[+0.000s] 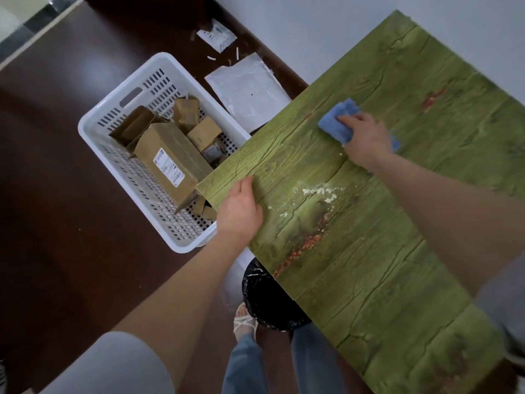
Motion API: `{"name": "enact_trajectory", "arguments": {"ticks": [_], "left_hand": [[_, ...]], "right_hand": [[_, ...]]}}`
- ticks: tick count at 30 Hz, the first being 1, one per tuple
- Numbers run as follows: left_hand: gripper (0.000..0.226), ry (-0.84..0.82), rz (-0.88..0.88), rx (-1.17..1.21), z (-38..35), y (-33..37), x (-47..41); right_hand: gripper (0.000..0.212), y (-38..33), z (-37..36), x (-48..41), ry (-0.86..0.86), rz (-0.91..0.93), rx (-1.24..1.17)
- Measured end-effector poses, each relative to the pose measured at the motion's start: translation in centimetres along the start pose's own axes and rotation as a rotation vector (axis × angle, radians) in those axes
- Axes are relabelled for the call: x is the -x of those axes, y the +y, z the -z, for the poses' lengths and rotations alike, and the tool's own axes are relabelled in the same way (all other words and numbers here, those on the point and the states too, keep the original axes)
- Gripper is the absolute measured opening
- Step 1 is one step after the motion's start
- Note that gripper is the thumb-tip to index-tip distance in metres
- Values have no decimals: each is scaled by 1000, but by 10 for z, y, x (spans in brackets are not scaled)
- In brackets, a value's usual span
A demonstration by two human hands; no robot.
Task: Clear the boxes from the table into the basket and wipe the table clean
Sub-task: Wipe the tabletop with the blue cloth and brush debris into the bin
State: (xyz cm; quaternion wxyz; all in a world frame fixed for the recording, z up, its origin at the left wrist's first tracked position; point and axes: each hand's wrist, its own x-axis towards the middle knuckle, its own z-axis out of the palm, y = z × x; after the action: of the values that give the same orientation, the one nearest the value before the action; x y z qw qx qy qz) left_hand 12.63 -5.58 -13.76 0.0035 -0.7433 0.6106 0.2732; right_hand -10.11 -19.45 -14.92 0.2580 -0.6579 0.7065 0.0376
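Head view shows the right grip (366,140) closed round the blue cloth (338,122), pressing it to the tabletop (397,251) to wipe, while the open left grip (240,207) rests on the tabletop's edge, likely bracing.

Several brown cardboard boxes (170,160), one long with a white label and the rest small, lie jumbled in the white perforated plastic basket (96,129) at centre left. Just beside it, the green wood-grain tabletop (369,251) carries white crumbs and reddish stains. A crumpled blue cloth (335,120) lies on it at upper right.
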Motion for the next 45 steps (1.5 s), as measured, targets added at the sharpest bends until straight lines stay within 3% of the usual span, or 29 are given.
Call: {"name": "enact_trajectory", "arguments": {"ticks": [5,15,17,20,22,24,26,31,35,40,45], "left_hand": [[61,-8,7,9,2,2,-1],[55,-98,-68,20,8,10,14],[55,-81,-106,69,9,10,18],[49,-2,-130,192,9,7,22],[34,17,-96,248,7,3,23],[14,-11,-42,265,4,0,26],[9,-20,-18,242,1,0,30],[28,24,-23,144,-3,4,38],[27,39,-31,163,2,2,41],[33,-21,12,230,-10,-11,50],[16,39,204,305,-31,-42,68]], "right_hand": [[61,-10,-29,40,30,168,-17],[39,-25,-61,116,-167,369,-113],[41,-26,-58,117,-154,308,-150],[47,-17,-44,107,81,24,-232],[53,-3,-37,102,169,-148,-255],[55,6,-38,105,137,-221,-222],[55,2,-45,113,81,-212,-173],[47,-20,-66,129,-30,-15,-151],[46,-23,-62,132,84,-95,-244],[48,-27,-54,130,108,-164,-123],[45,-43,-72,124,116,-155,-96]]}}
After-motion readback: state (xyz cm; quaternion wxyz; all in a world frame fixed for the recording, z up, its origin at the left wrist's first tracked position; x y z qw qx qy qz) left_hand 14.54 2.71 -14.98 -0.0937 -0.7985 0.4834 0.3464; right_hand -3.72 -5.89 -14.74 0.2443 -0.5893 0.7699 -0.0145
